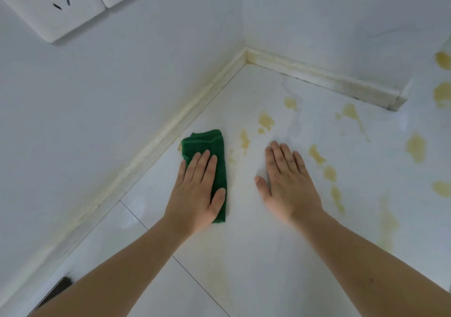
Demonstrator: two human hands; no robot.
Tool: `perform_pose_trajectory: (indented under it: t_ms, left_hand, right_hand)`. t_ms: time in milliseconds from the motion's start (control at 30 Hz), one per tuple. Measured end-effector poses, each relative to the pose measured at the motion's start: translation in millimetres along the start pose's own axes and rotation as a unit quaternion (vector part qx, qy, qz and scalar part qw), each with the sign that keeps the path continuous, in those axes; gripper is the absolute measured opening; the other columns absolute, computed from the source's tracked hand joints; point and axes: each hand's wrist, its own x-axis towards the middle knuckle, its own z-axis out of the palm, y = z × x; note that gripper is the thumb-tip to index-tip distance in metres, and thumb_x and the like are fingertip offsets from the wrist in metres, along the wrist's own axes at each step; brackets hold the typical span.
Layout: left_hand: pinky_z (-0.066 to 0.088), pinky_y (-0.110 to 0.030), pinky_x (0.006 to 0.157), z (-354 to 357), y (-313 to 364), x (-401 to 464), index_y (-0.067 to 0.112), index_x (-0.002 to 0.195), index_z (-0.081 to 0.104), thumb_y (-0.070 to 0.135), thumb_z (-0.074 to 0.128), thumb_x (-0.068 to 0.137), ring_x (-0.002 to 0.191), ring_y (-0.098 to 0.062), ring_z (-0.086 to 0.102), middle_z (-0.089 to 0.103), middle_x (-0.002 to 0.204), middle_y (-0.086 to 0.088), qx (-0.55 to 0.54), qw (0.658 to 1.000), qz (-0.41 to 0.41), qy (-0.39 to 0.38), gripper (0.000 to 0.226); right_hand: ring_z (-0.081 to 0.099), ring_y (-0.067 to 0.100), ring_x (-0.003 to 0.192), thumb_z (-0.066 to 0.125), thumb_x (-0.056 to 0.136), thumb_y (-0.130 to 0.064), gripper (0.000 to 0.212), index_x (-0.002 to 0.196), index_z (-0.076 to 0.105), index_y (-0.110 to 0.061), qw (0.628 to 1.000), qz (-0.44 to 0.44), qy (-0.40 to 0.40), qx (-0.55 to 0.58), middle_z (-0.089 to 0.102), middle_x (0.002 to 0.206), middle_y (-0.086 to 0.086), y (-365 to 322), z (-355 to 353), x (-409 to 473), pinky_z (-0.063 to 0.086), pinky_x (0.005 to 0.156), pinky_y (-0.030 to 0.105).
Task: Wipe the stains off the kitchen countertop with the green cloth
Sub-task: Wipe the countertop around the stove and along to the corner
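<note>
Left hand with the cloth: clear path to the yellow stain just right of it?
Probably yes. The left hand lies flat on the green cloth, and bare countertop separates it from the nearest stain; the right hand rests further right, beyond that stain.

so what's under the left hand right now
The green cloth lies flat under the left hand, on the countertop; its far end and right edge stick out. Whether any stain lies beneath the cloth cannot be seen, since it is covered.

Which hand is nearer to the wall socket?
Left. The left hand presses flat on the green cloth, on the side of the wall socket. The right hand lies flat on the countertop, farther away.
</note>
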Motion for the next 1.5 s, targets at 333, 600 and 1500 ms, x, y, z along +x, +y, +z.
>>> perform_pose_trajectory:
  t_ms: [333,600,1500]
  left_hand:
    - [0.0,-0.048,0.123,-8,5,85,0.015,0.159,0.004,0.056,0.014,0.092,0.153,-0.024,-0.004,0.002,0.166,-0.007,0.038,0.998,0.038,-0.033,0.079]
    - [-0.003,-0.046,0.123,-16,26,214,0.018,0.159,0.006,0.053,0.023,0.096,0.153,-0.022,-0.001,0.004,0.166,-0.005,0.026,0.999,0.02,-0.009,0.074]
    - [-0.005,-0.039,0.124,-14,-42,70,0.013,0.159,0.006,0.052,0.017,0.097,0.153,-0.023,-0.002,0.003,0.166,-0.008,0.045,0.992,0.112,-0.031,0.074]
  right_hand:
    - [0.013,0.025,0.148,0.02,0.097,-0.04,0.065,0.151,0.02,-0.003,0.998,0.002,0.058,0.01,0.016,0.16,0.012,0,10,1,0.011,0.117,0.045]
    - [0.015,0.026,0.148,0.024,0.095,-0.039,0.066,0.15,0.023,-0.002,0.998,0.002,0.063,0.013,0.019,0.159,0.012,0,10,2,0.015,0.116,0.046]
    - [0.0,0.023,0.15,0.009,0.094,-0.042,0.07,0.153,0.008,-0.005,0.999,0.001,0.042,0.028,0.003,0.162,0.01,-2,6,2,0.002,0.119,0.044]
